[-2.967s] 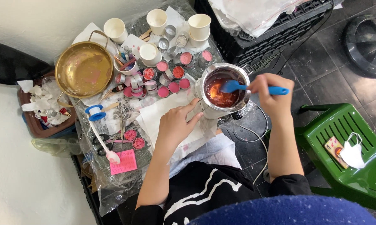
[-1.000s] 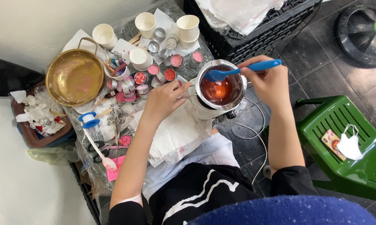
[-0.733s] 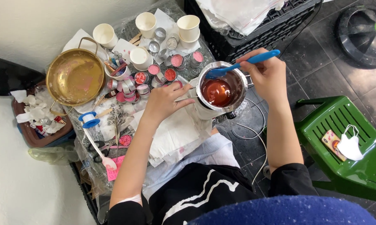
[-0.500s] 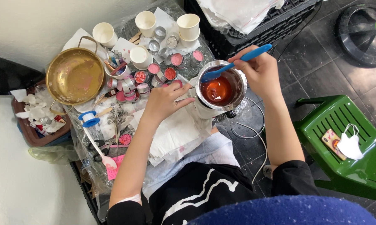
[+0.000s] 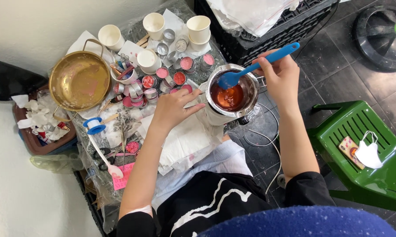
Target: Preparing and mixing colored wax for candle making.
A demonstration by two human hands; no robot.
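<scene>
— Crowded tabletop [image 5: 119,131], dark tiled floor: what could go wrong?

— Right hand [image 5: 280,78] grips a blue spatula [image 5: 255,66] in the steel pot [image 5: 231,94] of red liquid at 12 o'clock; left hand [image 5: 173,109], loosely spread, steadies the pot. A slip could spill it.

— Counts?

— One pot, one spatula, one brass pan [image 5: 79,81] at 10 o'clock, five white cups [image 5: 198,27].

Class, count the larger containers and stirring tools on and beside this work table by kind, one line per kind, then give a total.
White paper cups: 4
Brass pan: 1
Steel pot of red liquid: 1
Blue spatula, held in the right hand: 1
Total: 7
</scene>
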